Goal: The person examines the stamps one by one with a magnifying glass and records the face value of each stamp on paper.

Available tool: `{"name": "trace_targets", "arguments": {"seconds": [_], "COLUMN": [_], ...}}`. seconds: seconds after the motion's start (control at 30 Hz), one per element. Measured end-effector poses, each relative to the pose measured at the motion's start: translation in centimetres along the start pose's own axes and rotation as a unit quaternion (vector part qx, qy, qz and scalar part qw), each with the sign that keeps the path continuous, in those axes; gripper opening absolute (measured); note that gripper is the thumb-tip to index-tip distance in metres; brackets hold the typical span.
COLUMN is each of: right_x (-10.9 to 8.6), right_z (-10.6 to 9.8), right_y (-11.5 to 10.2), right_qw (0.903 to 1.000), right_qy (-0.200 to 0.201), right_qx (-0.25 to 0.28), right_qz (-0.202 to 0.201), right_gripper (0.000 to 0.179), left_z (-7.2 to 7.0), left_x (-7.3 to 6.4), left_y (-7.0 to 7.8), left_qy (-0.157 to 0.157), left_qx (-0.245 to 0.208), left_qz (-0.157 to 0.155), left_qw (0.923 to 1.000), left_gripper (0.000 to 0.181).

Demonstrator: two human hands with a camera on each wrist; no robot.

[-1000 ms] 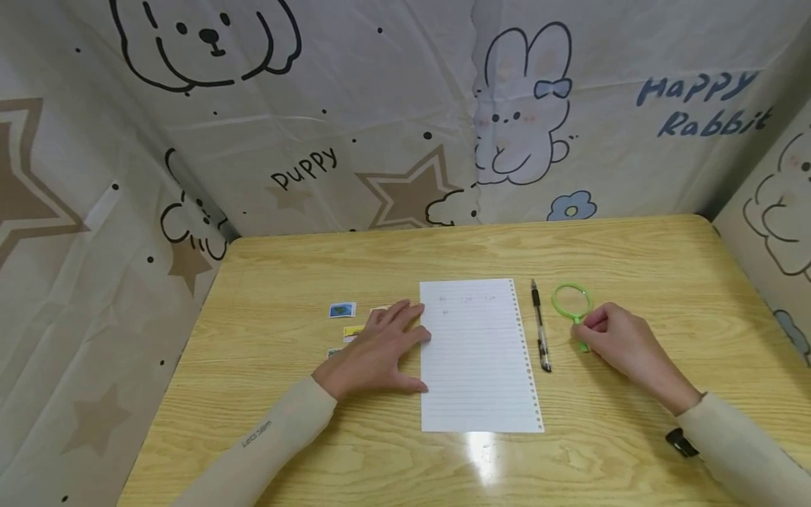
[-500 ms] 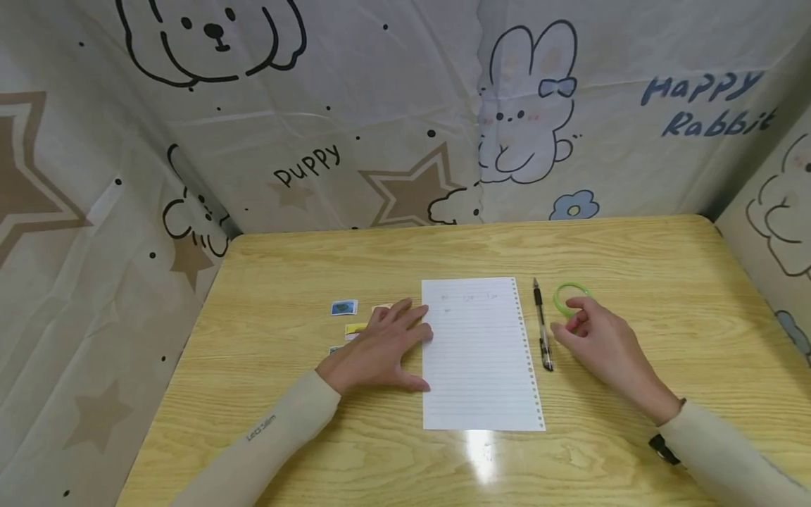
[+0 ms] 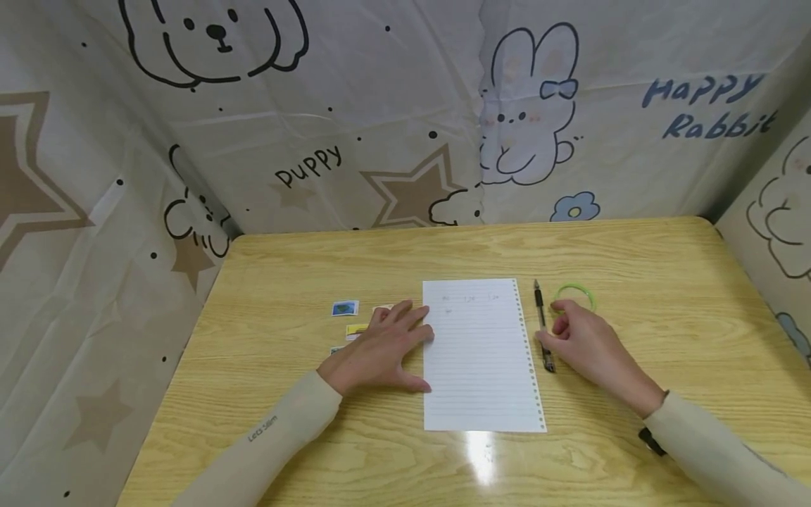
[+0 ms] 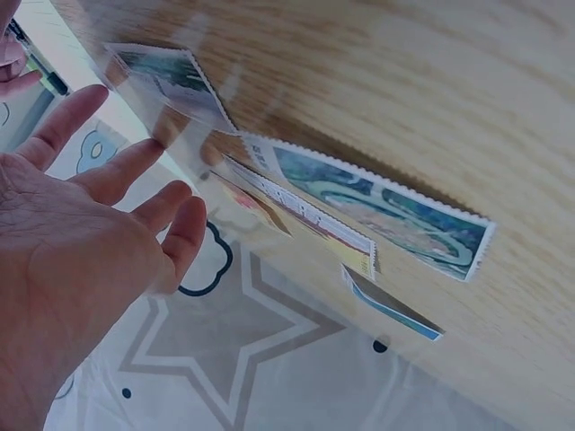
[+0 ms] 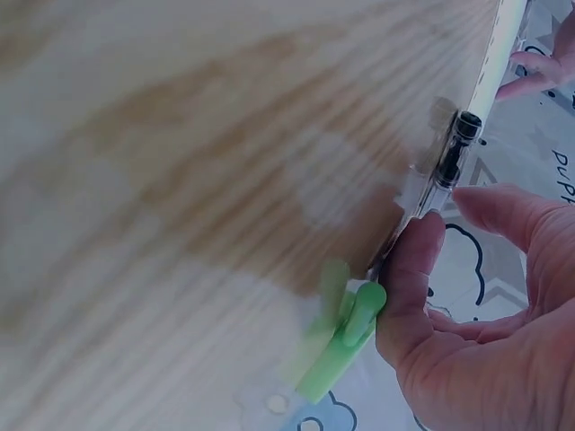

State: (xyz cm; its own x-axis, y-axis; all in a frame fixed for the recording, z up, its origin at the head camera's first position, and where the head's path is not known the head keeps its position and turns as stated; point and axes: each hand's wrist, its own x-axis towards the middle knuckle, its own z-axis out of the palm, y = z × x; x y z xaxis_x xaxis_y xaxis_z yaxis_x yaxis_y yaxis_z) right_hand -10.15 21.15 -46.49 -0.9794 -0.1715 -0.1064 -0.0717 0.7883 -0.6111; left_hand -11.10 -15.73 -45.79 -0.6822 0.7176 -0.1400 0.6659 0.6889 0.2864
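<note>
A lined loose-leaf sheet (image 3: 475,366) lies on the table, with faint writing near its top. Fingertips and thumb of my left hand (image 3: 376,352) rest along its left edge, spread out. To the right of the sheet lies a black-and-clear pen (image 3: 539,301). My right hand (image 3: 586,348) is at the pen, thumb and index finger slightly apart beside its barrel; the right wrist view shows the pen (image 5: 454,157) running behind the index fingertip. Under that hand, a green magnifying glass (image 3: 575,285) is partly covered; its handle (image 5: 341,355) shows in the right wrist view.
Several stamps lie left of the sheet, among them a blue one (image 3: 345,308) and a yellow one (image 3: 356,329); my left hand partly covers some. A larger green stamp (image 4: 377,211) shows in the left wrist view. Printed cloth (image 3: 405,113) hangs behind the table.
My right hand has let go of the magnifying glass handle and moved left to the pen. The magnifying glass stays on the table. My left hand keeps its place on the sheet.
</note>
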Motion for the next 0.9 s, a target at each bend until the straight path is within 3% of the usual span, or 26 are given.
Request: {"name": "trace_targets", "arguments": {"seconds": [0.4,0.67,0.9], "right_x": [0.50,0.50,0.44], "right_z": [0.76,0.51,0.11], "right_y": [-0.74,-0.64,-0.53], "right_qw": [1.0000,0.9996,0.9941], "right_qy": [-0.006,-0.006,0.038], "right_qx": [-0.004,0.025,0.088], "right_qz": [0.000,-0.011,-0.051], "right_gripper": [0.060,0.051,0.071], "left_z": [0.18,0.19,0.20], "left_x": [-0.06,-0.05,-0.14], "left_y": [-0.16,-0.10,-0.19], "left_qy": [-0.003,-0.007,-0.007], "left_qx": [-0.002,-0.010,-0.014], "left_qz": [-0.002,-0.004,-0.006], "left_qw": [1.0000,0.9999,0.9999], "left_gripper": [0.076,0.077,0.076]}}
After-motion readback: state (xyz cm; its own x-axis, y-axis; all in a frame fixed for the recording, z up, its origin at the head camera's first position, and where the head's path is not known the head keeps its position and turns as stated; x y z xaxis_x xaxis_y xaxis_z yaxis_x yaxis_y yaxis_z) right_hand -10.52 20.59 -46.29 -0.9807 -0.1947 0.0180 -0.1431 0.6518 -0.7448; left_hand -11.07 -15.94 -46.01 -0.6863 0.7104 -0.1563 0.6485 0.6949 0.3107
